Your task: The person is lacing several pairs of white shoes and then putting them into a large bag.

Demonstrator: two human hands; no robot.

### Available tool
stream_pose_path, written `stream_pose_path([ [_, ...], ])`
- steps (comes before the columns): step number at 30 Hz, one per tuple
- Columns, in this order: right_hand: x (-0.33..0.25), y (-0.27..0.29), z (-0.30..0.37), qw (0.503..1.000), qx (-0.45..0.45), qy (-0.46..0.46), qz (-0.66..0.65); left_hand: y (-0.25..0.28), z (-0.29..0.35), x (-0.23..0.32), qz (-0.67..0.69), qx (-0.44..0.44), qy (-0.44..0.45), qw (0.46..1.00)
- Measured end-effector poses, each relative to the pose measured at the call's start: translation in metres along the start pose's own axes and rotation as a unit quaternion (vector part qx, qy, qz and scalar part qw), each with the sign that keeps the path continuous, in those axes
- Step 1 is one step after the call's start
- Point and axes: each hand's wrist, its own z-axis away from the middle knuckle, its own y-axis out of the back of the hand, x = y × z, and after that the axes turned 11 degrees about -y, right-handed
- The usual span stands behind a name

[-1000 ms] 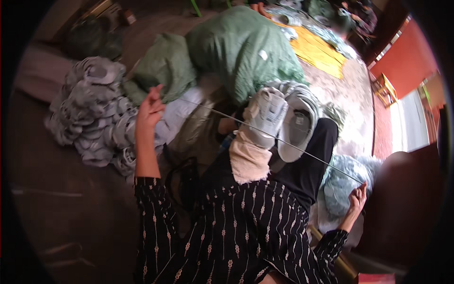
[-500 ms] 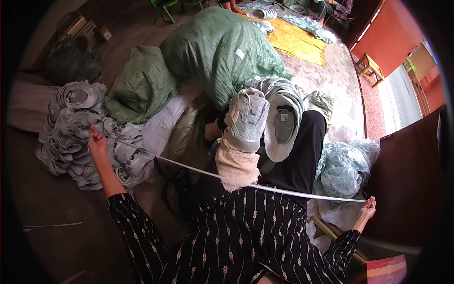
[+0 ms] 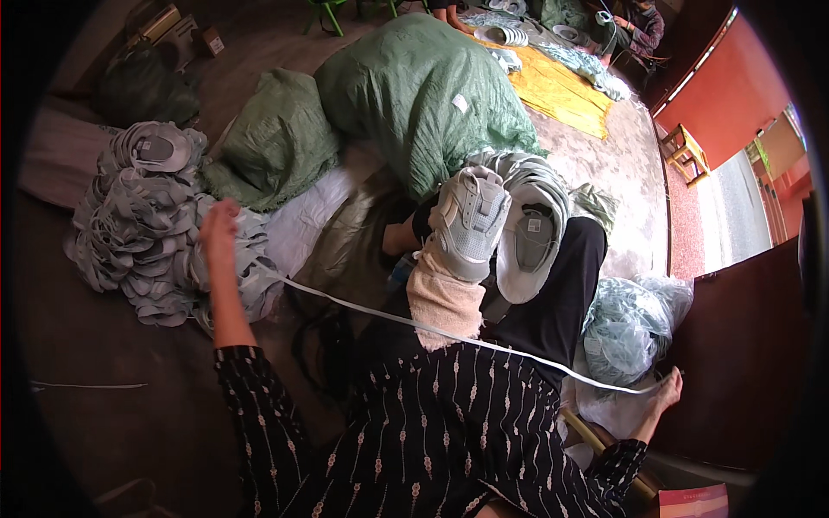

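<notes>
My two arms are spread wide, with a white lace (image 3: 509,349) slung between them across my lap, dipping in a loose curve toward the right. My right hand (image 3: 667,395), at the lower end, has its fingers closed on the lace. My left hand (image 3: 219,233), raised at the upper end, is blurred; the lace leads up toward it, but I cannot tell whether the fingers are gripping it.

Between my hands, just beyond the lace, a pale shoe (image 3: 471,223) sits tilted, toe toward me, above a cream cloth (image 3: 445,298) that the lace crosses. Right beside the shoe lies a stack of uppers (image 3: 528,240). A heap of grey uppers (image 3: 129,229) spreads behind and left of my left hand; a clear bag (image 3: 629,326) rests just above my right hand.

To handle the lace well, I judge, I should pinch it firmly at both sides, take up the sag evenly and gently, and let the band turn flat before drawing it taut. I would hold my left side clear of the heap, where a trailing end could snag, and lift the middle free of the cloth.
</notes>
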Motion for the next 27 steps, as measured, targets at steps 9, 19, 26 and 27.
stream_pose_path([
  [9,-0.166,-0.137,0.347,0.807,-0.581,0.100,0.036,-0.264,0.123,0.014,-0.203,-0.283,-0.307,0.886],
  [19,-0.121,-0.288,0.387,0.778,-0.593,0.207,0.019,-0.322,0.181,-0.008,-0.222,-0.276,-0.387,0.852],
  [26,-0.125,-0.287,0.398,0.797,-0.556,0.224,0.074,-0.316,0.179,-0.011,-0.224,-0.316,-0.446,0.807],
  [27,-0.126,-0.287,0.399,0.795,-0.539,0.269,0.072,-0.316,0.179,-0.011,-0.202,-0.325,-0.422,0.822],
])
